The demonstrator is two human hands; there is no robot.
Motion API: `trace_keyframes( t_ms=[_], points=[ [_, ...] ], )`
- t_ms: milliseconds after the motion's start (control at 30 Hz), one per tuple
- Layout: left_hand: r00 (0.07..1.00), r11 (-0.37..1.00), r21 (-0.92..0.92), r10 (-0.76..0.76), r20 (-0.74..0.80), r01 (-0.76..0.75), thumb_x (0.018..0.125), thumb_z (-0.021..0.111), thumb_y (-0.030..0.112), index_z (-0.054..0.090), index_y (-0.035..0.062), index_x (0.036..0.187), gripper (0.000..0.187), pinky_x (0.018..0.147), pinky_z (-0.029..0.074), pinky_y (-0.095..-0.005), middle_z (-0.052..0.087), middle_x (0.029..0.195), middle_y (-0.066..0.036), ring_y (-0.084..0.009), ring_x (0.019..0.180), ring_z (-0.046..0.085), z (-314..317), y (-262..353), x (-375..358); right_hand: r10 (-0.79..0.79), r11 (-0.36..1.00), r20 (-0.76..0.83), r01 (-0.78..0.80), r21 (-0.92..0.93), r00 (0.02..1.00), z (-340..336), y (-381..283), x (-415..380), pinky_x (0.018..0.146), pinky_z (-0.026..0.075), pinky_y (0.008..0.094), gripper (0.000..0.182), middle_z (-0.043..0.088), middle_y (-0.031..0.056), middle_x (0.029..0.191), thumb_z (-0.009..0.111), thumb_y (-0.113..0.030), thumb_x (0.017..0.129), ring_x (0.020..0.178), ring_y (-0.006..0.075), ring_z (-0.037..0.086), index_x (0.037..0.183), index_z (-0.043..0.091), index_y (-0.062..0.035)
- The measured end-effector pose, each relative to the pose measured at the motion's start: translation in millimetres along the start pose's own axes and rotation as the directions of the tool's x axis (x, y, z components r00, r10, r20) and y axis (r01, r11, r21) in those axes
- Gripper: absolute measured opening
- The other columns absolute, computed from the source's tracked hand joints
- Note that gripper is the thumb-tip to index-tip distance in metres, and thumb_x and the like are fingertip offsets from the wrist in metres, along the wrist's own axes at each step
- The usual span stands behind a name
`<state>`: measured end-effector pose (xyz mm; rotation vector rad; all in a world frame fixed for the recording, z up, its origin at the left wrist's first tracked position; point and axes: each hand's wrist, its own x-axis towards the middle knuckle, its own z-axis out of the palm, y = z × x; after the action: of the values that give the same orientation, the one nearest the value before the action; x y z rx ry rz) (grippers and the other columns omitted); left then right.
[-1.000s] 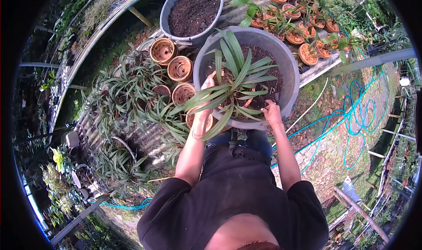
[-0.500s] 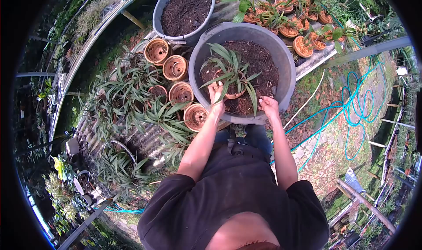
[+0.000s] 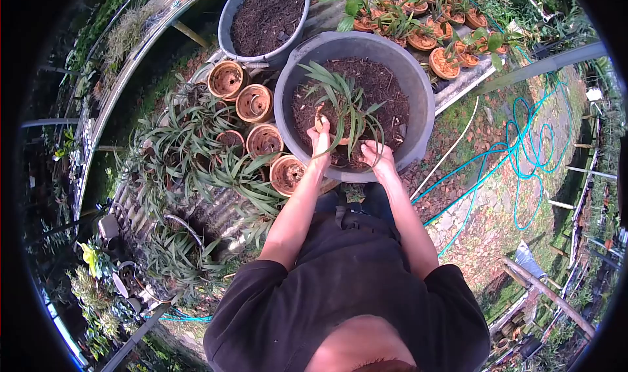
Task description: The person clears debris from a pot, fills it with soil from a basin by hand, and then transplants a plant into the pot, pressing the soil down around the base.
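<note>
A strap-leaved plant (image 3: 347,101) stands in a small terracotta pot (image 3: 343,141), mostly hidden by its leaves. The pot is inside a large grey tub (image 3: 422,127) of dark soil (image 3: 386,87). My left hand (image 3: 320,138) is closed on the pot's left side, thumb and fingers at the rim. My right hand (image 3: 377,155) is at the tub's near side, just right of the pot, fingers drawn together. A drooping leaf crosses the right hand; what its fingers hold, if anything, cannot be made out.
Several used terracotta pots (image 3: 264,141) line the tub's left side, beside a mass of strap-leaved plants (image 3: 190,133). A second grey tub of soil (image 3: 269,20) stands behind. Potted seedlings (image 3: 445,63) sit at the upper right; a turquoise hose (image 3: 517,148) lies on the ground.
My right hand has moved left, closer to the pot and under the drooping leaf. My left hand stays at the pot's rim. The whole view has shifted slightly.
</note>
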<state>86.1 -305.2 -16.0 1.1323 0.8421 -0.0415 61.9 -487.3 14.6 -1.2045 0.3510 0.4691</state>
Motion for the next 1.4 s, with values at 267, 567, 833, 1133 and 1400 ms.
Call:
trace_keyframes(
  t_ms=[267,567,833,1133,1400],
  points=[
    [0.995,0.991,-0.111,-0.069,0.071,0.076,0.1,0.054,0.053,0.028,0.0054,0.126,0.06,0.068,0.058,-0.0412,0.064,0.102,-0.019,-0.0261,0.084,0.068,-2.0,-52.9,39.8,-0.724,0.183,0.427,0.747,-0.639,0.542,69.7,-25.0,26.3,0.079,0.055,0.0413,0.016,0.07,0.0193,0.097,0.068,-0.001,0.087,0.089,0.0359,0.068,0.103,0.069,0.0032],
    [0.953,0.966,-0.107,-0.206,0.221,0.234,0.102,0.039,0.062,0.046,0.0136,0.132,0.058,0.094,0.054,-0.0485,0.064,0.121,-0.019,-0.0317,0.111,0.065,-5.4,-34.3,13.4,-0.616,0.285,0.349,0.612,-0.738,0.707,72.3,-17.1,21.5,0.09,0.054,0.0444,0.028,0.069,0.0236,0.11,0.067,-0.002,0.088,0.106,0.0395,0.065,0.115,0.067,0.004],
    [0.954,0.901,-0.358,-0.156,0.257,0.244,0.103,0.051,0.046,0.048,0.0095,0.118,0.04,0.095,0.054,-0.0446,0.065,0.113,-0.017,-0.0292,0.105,0.065,-4.7,-29.0,9.1,-0.595,0.048,0.569,0.732,-0.68,0.567,61.1,-6.2,12.0,0.104,0.044,0.048,0.041,0.069,0.0195,0.117,0.057,0.003,0.081,0.116,0.0369,0.061,0.121,0.064,0.003],
    [0.957,0.963,-0.226,-0.079,0.28,0.146,0.102,0.046,0.055,0.026,0.0153,0.146,0.062,0.09,0.058,-0.055,0.05,0.142,-0.019,-0.0356,0.119,0.062,-5.1,-13.8,-3.3,-0.73,0.282,0.14,0.481,-0.83,0.669,44.0,-14.5,-1.4,0.082,0.051,0.0424,0.015,0.068,0.0139,0.1,0.068,-0.014,0.09,0.09,0.032,0.065,0.101,0.069,-0.0038],
    [0.919,0.956,-0.154,-0.185,0.347,0.251,0.097,0.053,0.061,0.017,0.0265,0.153,0.075,0.095,0.049,-0.0611,0.042,0.149,-0.022,-0.0453,0.126,0.055,-6.6,-3.4,-4.5,0.032,0.949,0.006,-0.029,-0.314,0.999,23.0,3.7,48.1,0.065,0.06,0.032,0.08,0.057,0.0156,0.126,0.066,-0.03,0.098,0.084,0.0207,0.071,0.157,0.014,-0.0175]
  ],
)
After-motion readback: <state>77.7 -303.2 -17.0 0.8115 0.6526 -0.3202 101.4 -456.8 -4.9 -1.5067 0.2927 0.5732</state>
